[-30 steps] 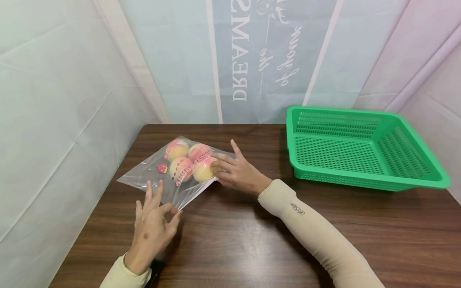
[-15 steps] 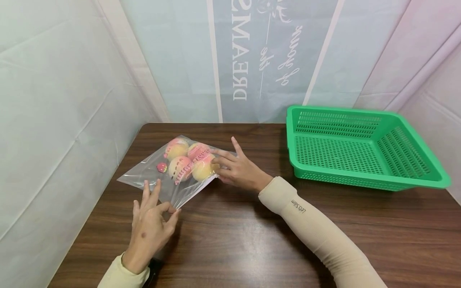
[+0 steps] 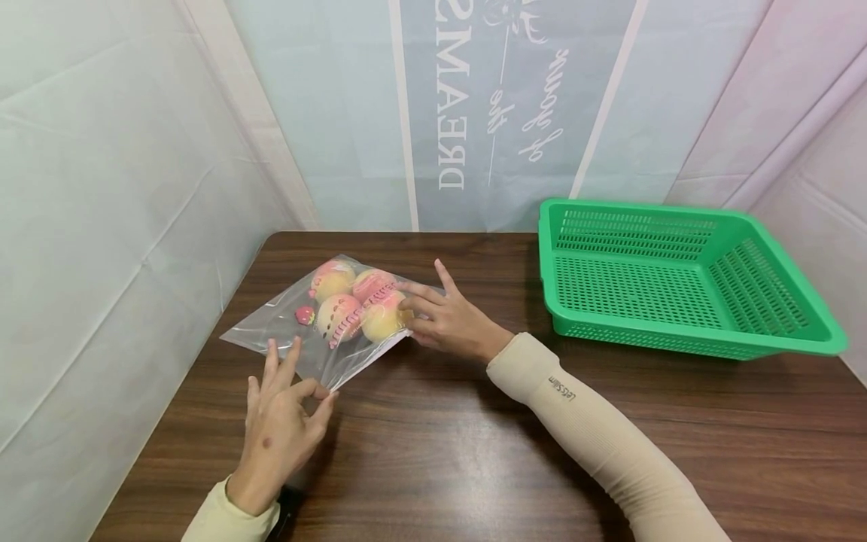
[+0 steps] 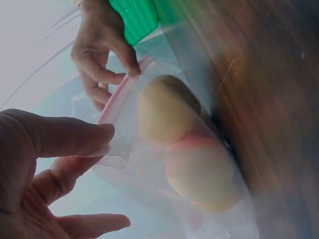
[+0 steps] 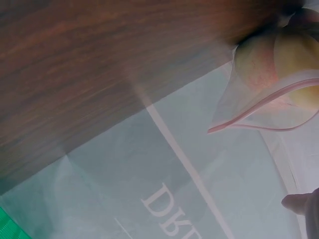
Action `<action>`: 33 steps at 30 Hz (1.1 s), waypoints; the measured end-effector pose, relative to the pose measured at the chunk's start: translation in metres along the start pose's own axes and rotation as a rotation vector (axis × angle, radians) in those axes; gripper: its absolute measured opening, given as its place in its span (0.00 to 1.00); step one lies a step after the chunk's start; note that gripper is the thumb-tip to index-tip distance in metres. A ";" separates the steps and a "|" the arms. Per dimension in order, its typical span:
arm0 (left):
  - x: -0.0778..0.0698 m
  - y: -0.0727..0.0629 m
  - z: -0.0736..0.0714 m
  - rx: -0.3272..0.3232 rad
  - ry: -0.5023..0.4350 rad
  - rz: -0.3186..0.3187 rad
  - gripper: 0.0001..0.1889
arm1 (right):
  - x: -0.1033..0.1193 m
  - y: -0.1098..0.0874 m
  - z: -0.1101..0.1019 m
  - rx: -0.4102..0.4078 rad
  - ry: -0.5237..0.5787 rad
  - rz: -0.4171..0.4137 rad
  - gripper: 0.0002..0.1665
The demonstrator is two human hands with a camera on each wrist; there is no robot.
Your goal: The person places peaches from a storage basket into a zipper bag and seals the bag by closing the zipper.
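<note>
A clear zip bag (image 3: 271, 324) with a pink zip strip and a printed strawberry lies slanted on the table. Inside it are several round pink-and-yellow peaches (image 3: 382, 320). Between thumb and forefinger, my left hand (image 3: 281, 433) pinches the near corner of the bag's mouth, its other fingers spread. At the mouth's other end, my right hand (image 3: 454, 320) pinches the edge with thumb and fingers. Through the left wrist view, the right thumb and forefinger meet at the zip strip (image 4: 119, 94). The right wrist view catches the parted lips of the mouth and only one fingertip.
To the right on the brown wooden table (image 3: 433, 467) stands a green plastic basket (image 3: 677, 342) with slotted sides. A printed curtain (image 3: 352, 113) hangs behind the table, and a white cloth wall (image 3: 101, 226) borders it on the left.
My left hand has shifted slightly to the left, with the near bag corner moving along in its pinch. The right hand has hardly moved, and the basket stays put.
</note>
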State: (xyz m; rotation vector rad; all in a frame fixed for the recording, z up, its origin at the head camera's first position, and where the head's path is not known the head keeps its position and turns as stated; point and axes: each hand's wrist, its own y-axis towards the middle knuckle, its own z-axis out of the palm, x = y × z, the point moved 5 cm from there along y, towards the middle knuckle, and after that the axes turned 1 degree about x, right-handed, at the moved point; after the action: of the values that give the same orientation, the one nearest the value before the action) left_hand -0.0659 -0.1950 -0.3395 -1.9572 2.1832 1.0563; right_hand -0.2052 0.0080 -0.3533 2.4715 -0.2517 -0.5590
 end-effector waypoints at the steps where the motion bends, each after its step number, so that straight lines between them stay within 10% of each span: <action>1: 0.000 0.000 0.000 0.001 0.000 -0.002 0.16 | 0.000 0.000 0.000 0.005 0.004 0.001 0.08; 33: 0.002 -0.001 -0.003 0.001 -0.010 -0.010 0.17 | -0.005 -0.001 0.001 0.032 0.021 0.024 0.09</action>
State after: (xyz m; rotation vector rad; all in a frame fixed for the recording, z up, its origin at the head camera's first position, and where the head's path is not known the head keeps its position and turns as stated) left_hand -0.0643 -0.1983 -0.3378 -1.9562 2.1666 1.0606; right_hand -0.2101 0.0102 -0.3527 2.5006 -0.2834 -0.5229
